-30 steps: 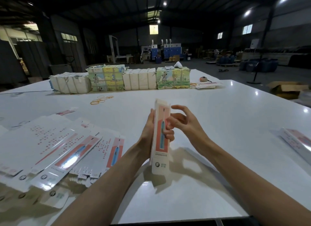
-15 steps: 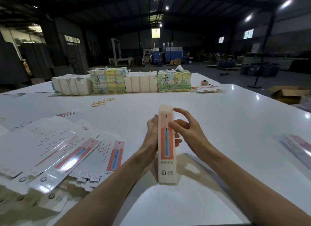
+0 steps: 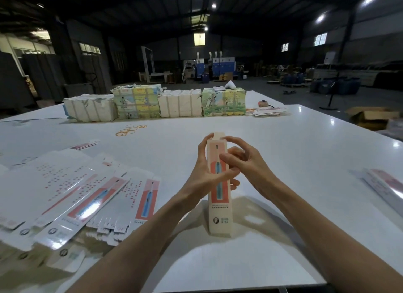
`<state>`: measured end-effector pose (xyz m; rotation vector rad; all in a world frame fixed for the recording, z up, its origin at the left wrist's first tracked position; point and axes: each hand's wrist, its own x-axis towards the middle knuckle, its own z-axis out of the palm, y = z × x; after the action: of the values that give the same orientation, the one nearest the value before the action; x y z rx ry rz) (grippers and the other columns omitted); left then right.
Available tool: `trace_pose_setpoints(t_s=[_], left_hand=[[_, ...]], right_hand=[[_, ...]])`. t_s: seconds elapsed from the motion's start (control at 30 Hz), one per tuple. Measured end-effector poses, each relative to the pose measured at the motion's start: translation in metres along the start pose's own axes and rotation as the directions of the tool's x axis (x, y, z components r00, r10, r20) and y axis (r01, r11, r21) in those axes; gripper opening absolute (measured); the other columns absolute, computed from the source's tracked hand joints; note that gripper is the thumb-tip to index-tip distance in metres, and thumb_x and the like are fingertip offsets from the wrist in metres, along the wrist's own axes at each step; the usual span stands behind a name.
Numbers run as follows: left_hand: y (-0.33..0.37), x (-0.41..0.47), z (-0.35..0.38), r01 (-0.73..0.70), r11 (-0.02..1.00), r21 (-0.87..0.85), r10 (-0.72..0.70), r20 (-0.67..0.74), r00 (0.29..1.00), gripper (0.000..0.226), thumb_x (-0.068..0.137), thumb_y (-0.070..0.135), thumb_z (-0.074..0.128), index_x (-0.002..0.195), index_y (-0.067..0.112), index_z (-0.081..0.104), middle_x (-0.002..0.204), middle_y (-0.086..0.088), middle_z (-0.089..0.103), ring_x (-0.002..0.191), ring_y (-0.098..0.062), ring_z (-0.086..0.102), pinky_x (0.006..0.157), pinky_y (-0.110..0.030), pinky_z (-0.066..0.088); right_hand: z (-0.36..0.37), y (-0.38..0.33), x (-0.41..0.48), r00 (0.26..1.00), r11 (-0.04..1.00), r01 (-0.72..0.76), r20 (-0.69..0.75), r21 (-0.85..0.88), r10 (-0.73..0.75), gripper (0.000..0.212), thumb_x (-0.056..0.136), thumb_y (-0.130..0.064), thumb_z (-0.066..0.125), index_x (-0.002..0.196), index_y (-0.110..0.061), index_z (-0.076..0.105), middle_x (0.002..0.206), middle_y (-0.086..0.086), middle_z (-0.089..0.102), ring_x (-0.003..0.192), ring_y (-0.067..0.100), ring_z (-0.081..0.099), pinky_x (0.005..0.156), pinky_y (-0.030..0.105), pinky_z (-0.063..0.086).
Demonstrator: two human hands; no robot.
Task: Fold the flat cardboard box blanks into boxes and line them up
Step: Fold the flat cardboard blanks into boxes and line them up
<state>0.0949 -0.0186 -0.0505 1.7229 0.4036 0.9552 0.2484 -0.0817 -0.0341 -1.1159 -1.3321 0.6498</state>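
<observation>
One box [image 3: 219,194] stands upright at table centre, left hand [image 3: 201,177] gripping its middle, right hand [image 3: 247,165] pinching its top end, flap not yet tucked; apparent finished boxes [image 3: 387,187] at 3 o'clock, many flat blanks [image 3: 76,194] unfolded at 9 o'clock, so task judged early.

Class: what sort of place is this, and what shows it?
Probably a packaging workshop in a warehouse hall: bundled stacks of printed cartons on a large white table, loose flat box blanks, blue machines behind.
</observation>
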Motion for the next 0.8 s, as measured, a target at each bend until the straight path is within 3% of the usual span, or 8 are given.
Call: trace_pose_setpoints(t_s=[0.17,0.27,0.4,0.5,0.63,0.8], left_hand=[[-0.003,0.0,0.0,0.142,0.983,-0.117,-0.137,0.05,0.989,0.086,0.084,0.006,0.085,0.138,0.052,0.037,0.125,-0.007,0.062,0.101,-0.03,0.077,0.076,-0.043,0.065],[-0.005,-0.002,0.0,0.165,0.983,-0.081,-0.165,0.01,0.986,0.08,0.084,0.01,0.079,0.139,0.049,0.036,0.117,-0.013,0.063,0.088,-0.031,0.079,0.069,-0.039,0.065],[-0.004,-0.002,0.001,0.138,0.99,-0.035,-0.139,-0.037,0.99,0.083,0.085,0.008,0.079,0.138,0.051,0.033,0.111,-0.011,0.064,0.077,-0.031,0.079,0.063,-0.035,0.064],[-0.002,-0.002,-0.001,0.138,0.99,-0.012,-0.138,-0.021,0.99,0.083,0.084,0.011,0.08,0.134,0.058,0.032,0.111,-0.013,0.064,0.077,-0.033,0.079,0.065,-0.037,0.065],[-0.002,-0.002,-0.002,0.146,0.989,0.014,-0.146,0.06,0.987,0.087,0.085,0.011,0.082,0.137,0.059,0.031,0.117,-0.011,0.063,0.079,-0.032,0.078,0.066,-0.037,0.064],[-0.004,-0.004,-0.001,0.141,0.99,-0.003,-0.139,0.149,0.979,0.09,0.085,0.005,0.081,0.142,0.053,0.03,0.114,-0.012,0.064,0.077,-0.032,0.077,0.066,-0.039,0.064]], right_hand=[[-0.001,0.0,0.0,0.998,0.996,-0.046,0.036,-0.081,0.049,0.028,0.1,-0.034,0.069,0.124,-0.022,0.062,0.102,0.001,0.076,0.097,0.02,0.076,0.08,0.029,0.062],[0.003,0.004,0.0,0.996,0.991,-0.083,0.035,-0.104,0.087,0.027,0.102,-0.033,0.066,0.124,-0.019,0.06,0.104,0.004,0.075,0.098,0.022,0.075,0.089,0.037,0.064],[0.007,0.004,0.001,0.996,0.994,-0.085,0.026,-0.062,0.087,0.028,0.103,-0.035,0.064,0.127,-0.022,0.059,0.107,0.002,0.076,0.103,0.021,0.075,0.09,0.034,0.063],[0.006,0.004,0.002,0.998,0.999,-0.038,-0.051,-0.034,0.037,0.027,0.106,-0.041,0.057,0.124,-0.021,0.062,0.107,-0.002,0.077,0.104,0.02,0.076,0.087,0.03,0.063],[0.0,0.006,0.006,0.97,0.997,-0.04,-0.235,0.065,0.054,0.025,0.11,-0.033,0.05,0.131,-0.022,0.06,0.107,0.006,0.078,0.099,0.026,0.077,0.084,0.036,0.064],[-0.009,0.003,0.007,0.981,1.0,-0.016,-0.192,-0.006,0.015,0.019,0.108,-0.02,0.057,0.122,-0.018,0.07,0.103,0.001,0.08,0.099,0.026,0.078,0.077,0.034,0.065]])
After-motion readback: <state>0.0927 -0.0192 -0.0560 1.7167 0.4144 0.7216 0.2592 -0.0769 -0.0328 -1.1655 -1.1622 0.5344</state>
